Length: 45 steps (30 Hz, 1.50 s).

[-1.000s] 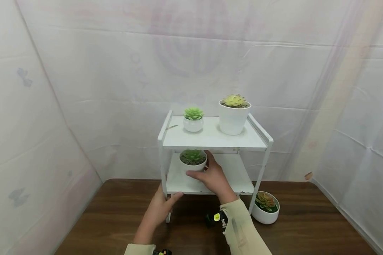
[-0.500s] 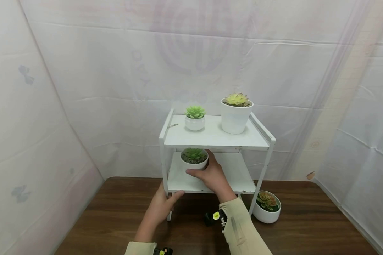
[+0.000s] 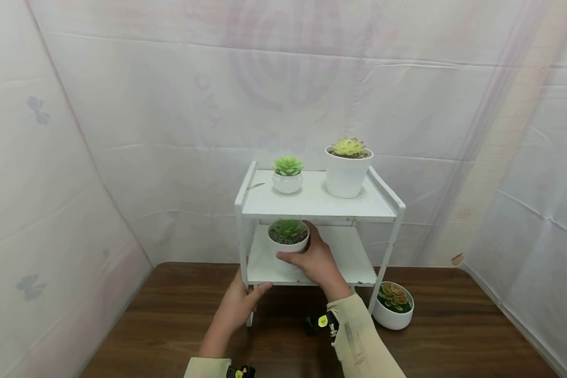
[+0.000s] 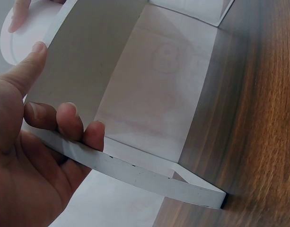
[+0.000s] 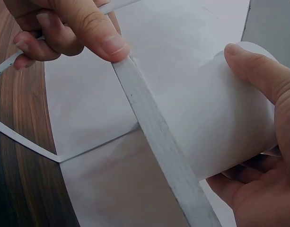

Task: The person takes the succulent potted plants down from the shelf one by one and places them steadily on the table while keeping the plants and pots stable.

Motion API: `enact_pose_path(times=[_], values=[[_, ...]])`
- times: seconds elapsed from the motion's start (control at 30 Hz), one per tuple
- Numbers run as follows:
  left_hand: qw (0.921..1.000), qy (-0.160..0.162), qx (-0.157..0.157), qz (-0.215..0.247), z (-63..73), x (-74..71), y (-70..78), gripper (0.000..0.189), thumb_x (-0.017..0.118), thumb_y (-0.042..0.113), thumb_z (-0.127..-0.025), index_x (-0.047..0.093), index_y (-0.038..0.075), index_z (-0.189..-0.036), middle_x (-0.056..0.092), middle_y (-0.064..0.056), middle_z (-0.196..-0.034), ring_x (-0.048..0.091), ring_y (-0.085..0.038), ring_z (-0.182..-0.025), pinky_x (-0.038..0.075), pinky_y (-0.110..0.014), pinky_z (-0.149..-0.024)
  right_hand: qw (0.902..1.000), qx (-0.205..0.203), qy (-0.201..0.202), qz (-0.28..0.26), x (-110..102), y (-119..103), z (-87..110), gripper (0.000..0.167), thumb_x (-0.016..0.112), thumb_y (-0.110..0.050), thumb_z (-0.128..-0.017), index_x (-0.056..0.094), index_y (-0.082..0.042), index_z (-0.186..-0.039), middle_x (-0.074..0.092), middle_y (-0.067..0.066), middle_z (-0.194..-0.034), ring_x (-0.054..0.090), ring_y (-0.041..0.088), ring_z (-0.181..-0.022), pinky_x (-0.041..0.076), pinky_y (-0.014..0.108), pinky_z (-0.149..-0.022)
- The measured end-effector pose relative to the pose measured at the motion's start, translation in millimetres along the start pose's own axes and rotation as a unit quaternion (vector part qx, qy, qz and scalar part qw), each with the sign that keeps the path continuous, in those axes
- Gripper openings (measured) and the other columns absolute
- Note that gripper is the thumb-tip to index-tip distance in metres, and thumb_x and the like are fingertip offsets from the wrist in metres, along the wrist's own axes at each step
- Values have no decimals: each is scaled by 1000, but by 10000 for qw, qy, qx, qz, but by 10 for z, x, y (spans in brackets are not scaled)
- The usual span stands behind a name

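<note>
The white round pot with the dark green succulent is at the left half of the lower shelf, under the top shelf's front edge. From where I stand it looks upright, and, being round, it shows no long axis from above. I cannot tell whether its base touches the shelf. The right hand is the nearer one: it has the pot from the right, thumb across the front and fingers curled behind, spread only as wide as the pot.

Down and to the left, apart from the pot, the left hand has its fingers curled round the front-left leg of the white two-tier rack, its thumb against the lower shelf's edge by that corner. So the pot lies up and rightward of the left hand, and leftward against the right hand's grasp.

As for writing, the yellow sticker on the black device at the right wrist bears marks too small to read. The wall sheet carries faint letters I can't make out with confidence. I see no brand on the pot.
</note>
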<state>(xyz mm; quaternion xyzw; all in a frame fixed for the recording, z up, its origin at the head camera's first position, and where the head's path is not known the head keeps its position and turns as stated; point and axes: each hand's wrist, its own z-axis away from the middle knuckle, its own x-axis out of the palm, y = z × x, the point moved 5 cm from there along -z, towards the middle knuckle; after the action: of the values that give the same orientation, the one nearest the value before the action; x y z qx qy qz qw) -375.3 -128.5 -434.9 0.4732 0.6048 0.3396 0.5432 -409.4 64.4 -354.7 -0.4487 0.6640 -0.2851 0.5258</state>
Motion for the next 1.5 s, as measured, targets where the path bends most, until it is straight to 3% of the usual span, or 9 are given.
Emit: enact_pose_path(times=[0.43,1.13,1.5], values=[[10000,-3,-45,33,1,0,-11,71,69,47,-87,32,27,-144,55,-9,-92,51,-18,-58,52,-39,-56,9999,-105,51,33,-78,-28,73,107,85,-48,-69,24,-22,-153,46,9,-143,50,27,-130,44,49,-103],[9999,76,-65,-26,9,-8,-8,72,69,50,-85,32,25,-143,53,-9,-88,51,-20,-58,50,-34,-54,9995,-232,163,-161,-256,-106,243,102,86,-47,-68,29,-29,-150,45,2,-143,48,23,-131,44,50,-103],[9999,79,-79,-13,5,-11,-3,71,69,48,-86,33,24,-142,53,-10,-85,50,-18,-57,50,-34,-54,9990,-294,-19,-349,-303,-104,344,100,87,-41,-70,28,-28,-150,47,3,-141,52,22,-126,48,46,-98]])
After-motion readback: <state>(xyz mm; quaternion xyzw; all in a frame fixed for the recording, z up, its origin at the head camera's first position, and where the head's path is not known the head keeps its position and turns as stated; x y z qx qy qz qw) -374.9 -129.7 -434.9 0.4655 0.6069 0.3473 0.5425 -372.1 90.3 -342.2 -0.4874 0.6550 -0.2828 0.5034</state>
